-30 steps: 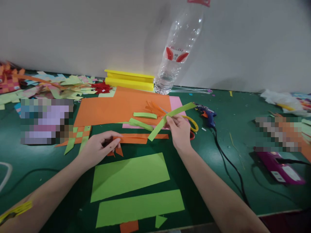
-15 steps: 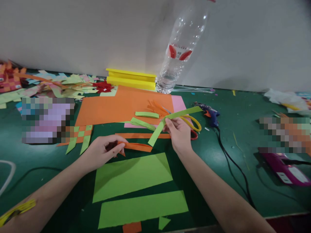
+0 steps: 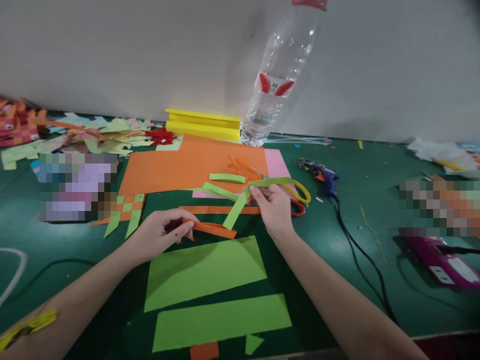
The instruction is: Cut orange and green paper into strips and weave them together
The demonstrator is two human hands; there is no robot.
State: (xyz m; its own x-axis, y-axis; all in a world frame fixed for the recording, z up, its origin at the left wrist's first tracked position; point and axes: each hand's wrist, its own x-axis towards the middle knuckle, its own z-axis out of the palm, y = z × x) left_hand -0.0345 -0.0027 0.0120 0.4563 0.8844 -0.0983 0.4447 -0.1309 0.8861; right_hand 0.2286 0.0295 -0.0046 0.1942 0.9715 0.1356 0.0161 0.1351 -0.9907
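My left hand pinches the left end of a folded orange paper strip, which points to the right. In my right hand is a long green paper strip, gripped near its middle. The green strip's lower end meets the orange strip's fold near its right end; whether it is tucked inside I cannot tell. Behind both hands lies another orange strip flat on the table. Two wide green paper pieces rest in front. Scissors with yellow and red handles lie just behind my right hand, partly hidden.
Orange paper sheets lie at the back, with a tilted plastic bottle and folded yellow paper behind. A blue glue gun and its cord lie right, near a purple power strip. A woven piece and paper scraps are left.
My right hand has shifted slightly left, bringing the green strip's lower end onto the orange strip. The green strip's far end now curves downward. My left hand has barely moved.
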